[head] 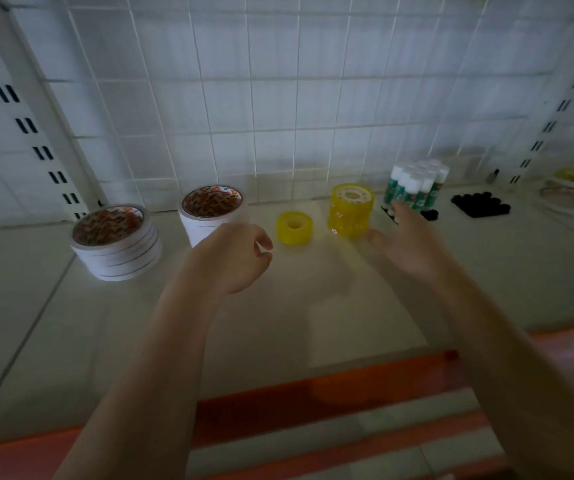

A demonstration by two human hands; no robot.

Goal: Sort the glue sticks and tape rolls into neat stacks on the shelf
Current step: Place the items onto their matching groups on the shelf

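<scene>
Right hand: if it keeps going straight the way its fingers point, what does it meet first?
Probably the cluster of green-and-white glue sticks: the open right hand points at their bases, fingertips overlapping them in the blurred picture. The tall yellow tape stack stands just left of that line.

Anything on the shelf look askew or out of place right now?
One single yellow tape roll lies alone on the shelf, left of the tall yellow tape stack rather than on it. The front white tape stack leans, its rolls slightly offset. The glue sticks stand upright together.
</scene>
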